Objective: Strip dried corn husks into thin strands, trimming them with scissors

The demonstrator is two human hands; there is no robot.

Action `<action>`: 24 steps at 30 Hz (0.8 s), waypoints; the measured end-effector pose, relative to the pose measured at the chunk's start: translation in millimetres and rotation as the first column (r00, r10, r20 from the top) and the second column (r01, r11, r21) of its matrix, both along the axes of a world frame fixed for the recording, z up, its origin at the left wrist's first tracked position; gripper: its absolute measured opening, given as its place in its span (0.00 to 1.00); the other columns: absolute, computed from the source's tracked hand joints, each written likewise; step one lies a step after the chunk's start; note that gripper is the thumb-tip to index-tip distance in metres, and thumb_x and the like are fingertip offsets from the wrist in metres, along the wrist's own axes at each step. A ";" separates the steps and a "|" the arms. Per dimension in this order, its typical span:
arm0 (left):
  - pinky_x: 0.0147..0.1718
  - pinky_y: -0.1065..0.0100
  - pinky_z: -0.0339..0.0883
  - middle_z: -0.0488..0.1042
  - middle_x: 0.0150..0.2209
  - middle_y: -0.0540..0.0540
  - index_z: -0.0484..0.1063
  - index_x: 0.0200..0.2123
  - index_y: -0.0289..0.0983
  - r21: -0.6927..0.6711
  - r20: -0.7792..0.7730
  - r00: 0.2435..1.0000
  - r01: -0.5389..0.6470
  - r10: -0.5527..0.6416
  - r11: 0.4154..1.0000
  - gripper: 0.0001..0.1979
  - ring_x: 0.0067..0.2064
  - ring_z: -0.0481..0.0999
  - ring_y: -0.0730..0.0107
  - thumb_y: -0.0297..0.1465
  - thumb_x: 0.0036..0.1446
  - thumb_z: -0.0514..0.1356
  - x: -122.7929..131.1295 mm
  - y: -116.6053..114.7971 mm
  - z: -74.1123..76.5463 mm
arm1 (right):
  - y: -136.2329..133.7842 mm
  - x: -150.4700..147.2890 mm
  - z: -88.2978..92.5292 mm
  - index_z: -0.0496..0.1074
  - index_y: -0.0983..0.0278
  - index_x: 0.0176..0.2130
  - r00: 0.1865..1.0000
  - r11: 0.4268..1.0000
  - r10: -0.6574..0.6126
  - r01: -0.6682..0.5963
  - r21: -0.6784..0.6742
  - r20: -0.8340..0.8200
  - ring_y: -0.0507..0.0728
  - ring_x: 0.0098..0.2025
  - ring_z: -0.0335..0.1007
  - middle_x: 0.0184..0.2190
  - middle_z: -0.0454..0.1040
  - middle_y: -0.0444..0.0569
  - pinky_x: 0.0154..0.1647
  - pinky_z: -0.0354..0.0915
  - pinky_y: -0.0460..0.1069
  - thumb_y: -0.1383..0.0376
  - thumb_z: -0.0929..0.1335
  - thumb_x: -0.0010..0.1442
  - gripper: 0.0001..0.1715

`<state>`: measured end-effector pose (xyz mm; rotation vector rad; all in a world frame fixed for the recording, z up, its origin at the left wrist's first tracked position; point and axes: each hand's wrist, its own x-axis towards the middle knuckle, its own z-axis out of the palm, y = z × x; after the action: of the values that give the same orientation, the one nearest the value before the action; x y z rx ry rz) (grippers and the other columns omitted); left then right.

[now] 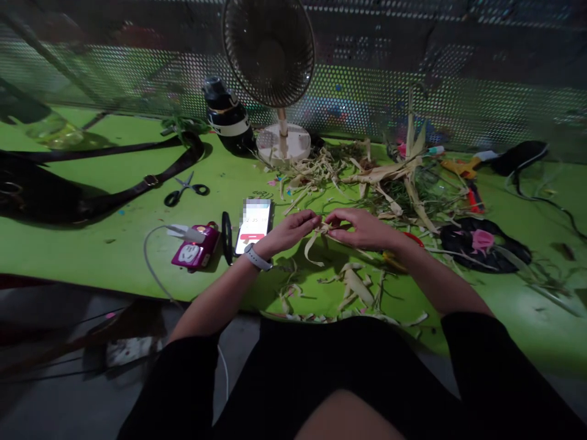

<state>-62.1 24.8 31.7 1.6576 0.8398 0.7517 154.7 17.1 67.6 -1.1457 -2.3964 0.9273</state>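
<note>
Both hands meet over the green table (pixel 137 244), pinching a pale dried husk strip (pixel 314 252) between them. My left hand (pixel 293 231), with a light watch on its wrist, has its fingers closed at the strip's left side. My right hand (pixel 358 229) is closed on the strip from the right. One end of the strip curls down below the fingers. Nearer the table's front edge lie torn husk pieces (pixel 358 286). A lit phone (pixel 254 229) lies just left of my left hand. The fingertips partly hide where the strip is held.
Behind the hands are a fan (pixel 270 52), a dark bottle (pixel 229 119) and a heap of dried husks (pixel 321 168). Leftward are scissors (pixel 186 189), a purple device (pixel 196 247) with a cable, and a black bag (pixel 41 189). A glue gun (pixel 463 166) and black ring (pixel 486 244) lie right.
</note>
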 end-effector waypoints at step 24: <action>0.36 0.71 0.74 0.81 0.32 0.45 0.70 0.42 0.35 0.970 -0.104 0.948 0.030 0.301 0.243 0.06 0.34 0.81 0.72 0.26 0.60 0.59 -3.6 0.3 -20.9 | -0.5 -13.4 -26.1 0.71 0.64 0.35 0.987 0.970 -0.130 0.146 0.193 -0.097 0.55 0.33 0.68 0.30 0.74 0.48 0.36 0.60 0.49 0.62 0.64 0.58 0.09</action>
<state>-65.6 25.1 10.8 2.9220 0.7161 1.3692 141.3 16.6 41.5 -1.1566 -2.2514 0.6597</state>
